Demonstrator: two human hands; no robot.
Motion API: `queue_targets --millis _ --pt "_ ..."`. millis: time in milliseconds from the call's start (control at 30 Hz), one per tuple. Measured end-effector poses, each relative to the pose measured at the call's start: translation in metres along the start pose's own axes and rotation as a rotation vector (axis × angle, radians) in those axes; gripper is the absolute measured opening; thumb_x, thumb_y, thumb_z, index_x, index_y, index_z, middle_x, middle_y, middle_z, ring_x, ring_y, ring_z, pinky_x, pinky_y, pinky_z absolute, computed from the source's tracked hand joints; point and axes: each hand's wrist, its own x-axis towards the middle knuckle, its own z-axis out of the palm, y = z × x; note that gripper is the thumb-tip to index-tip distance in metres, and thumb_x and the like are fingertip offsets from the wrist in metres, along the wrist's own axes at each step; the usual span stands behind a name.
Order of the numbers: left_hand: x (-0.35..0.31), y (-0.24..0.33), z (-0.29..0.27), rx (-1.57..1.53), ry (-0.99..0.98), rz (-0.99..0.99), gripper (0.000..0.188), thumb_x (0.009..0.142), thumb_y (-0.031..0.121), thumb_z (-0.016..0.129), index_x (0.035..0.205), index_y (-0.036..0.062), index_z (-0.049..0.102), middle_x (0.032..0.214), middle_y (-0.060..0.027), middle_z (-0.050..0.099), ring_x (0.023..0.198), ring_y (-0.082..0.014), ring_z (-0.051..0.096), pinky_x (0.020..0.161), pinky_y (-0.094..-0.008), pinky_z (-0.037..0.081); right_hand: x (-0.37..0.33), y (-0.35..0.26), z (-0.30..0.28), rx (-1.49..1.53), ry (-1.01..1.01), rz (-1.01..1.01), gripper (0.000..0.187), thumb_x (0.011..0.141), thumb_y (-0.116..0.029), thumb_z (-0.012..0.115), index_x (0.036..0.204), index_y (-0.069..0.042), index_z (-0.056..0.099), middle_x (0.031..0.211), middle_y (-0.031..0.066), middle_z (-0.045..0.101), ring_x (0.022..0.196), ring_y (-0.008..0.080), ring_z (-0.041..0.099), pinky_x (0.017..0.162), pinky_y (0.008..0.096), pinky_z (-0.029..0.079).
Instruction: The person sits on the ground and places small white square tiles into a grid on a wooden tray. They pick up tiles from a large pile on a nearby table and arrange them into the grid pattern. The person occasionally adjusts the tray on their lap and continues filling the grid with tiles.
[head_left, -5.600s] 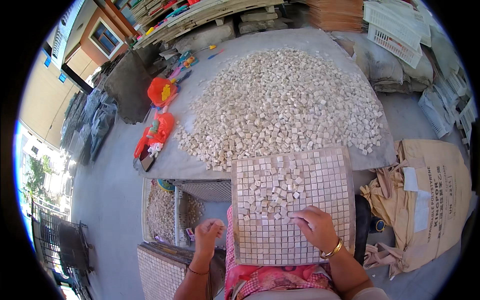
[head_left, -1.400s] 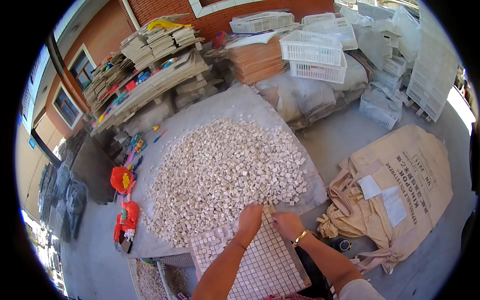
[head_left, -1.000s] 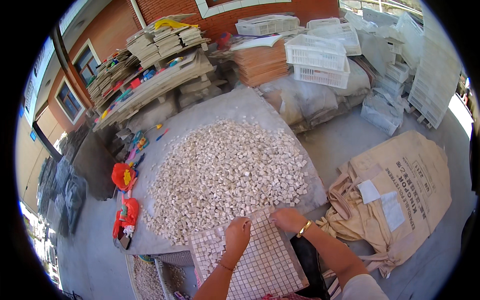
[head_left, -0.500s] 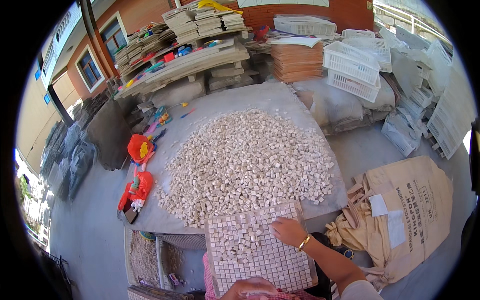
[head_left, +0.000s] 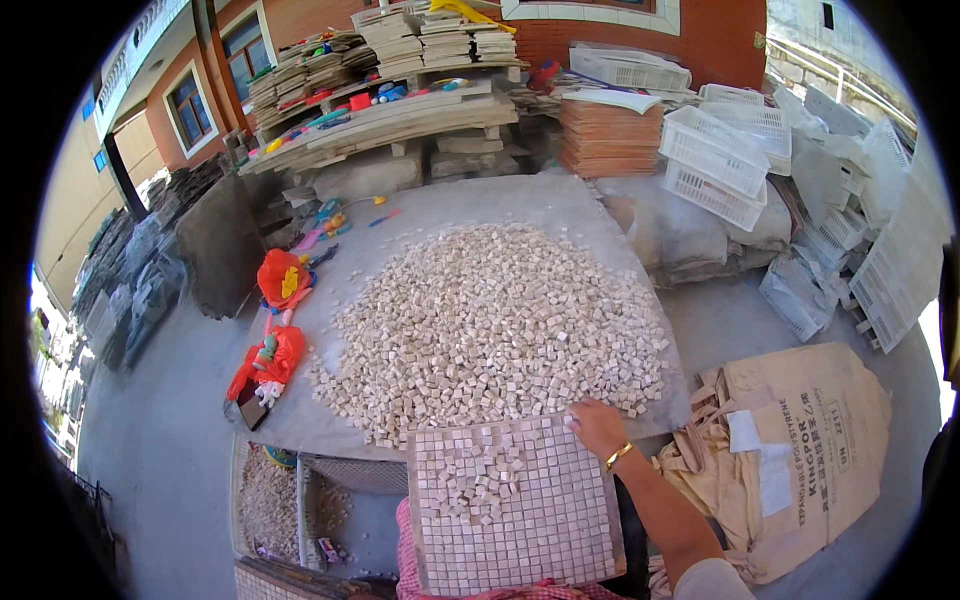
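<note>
A square gridded tray (head_left: 613,500) rests at the front edge of the table, over my lap. Small whitish stone cubes fill most of its cells, and a loose cluster of stone cubes (head_left: 478,475) lies on top at its left and middle. My right hand (head_left: 600,430), with a gold bracelet at the wrist, is at the tray's far right corner. Its fingers are drawn together with the tips down at the tray; what they pinch, if anything, is hidden. My left hand does not show. Just beyond the tray spreads a big heap of stone cubes (head_left: 500,320).
Red plastic bags (head_left: 283,280) and small toys lie along the table's left side. Below left stands a crate (head_left: 240,500) of stone chips. A tan sack (head_left: 800,450) lies at right, with white plastic baskets (head_left: 715,165) behind. Stacked boards (head_left: 400,115) stand at the back.
My right hand has moved away from me and slightly right, to the tray's far corner. My left hand, earlier at the tray's near edge, has left the view. The view has shifted slightly.
</note>
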Motion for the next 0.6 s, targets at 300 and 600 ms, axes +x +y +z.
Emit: queue_targets --millis 300,600 --pt "-0.07 -0.031 -0.024 0.046 0.735 -0.323 0.02 0.089 0.019 0.052 0.085 0.0015 0.06 0.088 -0.0134 0.06 0.084 -0.0268 0.059 0.07 -0.039 0.048 -0.002 0.001 -0.006 0.097 0.068 -0.006 0.021 0.073 -0.016 0.07 0.09 -0.007 0.063 0.083 0.0114 0.063 0.08 0.0293 0.061 0.068 0.0403 0.048" --pt "-0.08 -0.029 0.013 0.14 0.81 -0.346 0.019 0.088 0.019 0.051 0.084 0.0021 0.059 0.086 -0.0131 0.058 0.082 -0.0271 0.058 0.068 -0.0394 0.048 -0.069 -0.194 -0.232 1.396 -0.349 -1.702 0.025 0.089 -0.022 0.061 0.088 0.003 0.068 0.093 0.0142 0.064 0.075 0.0223 0.06 0.063 0.0332 0.049"
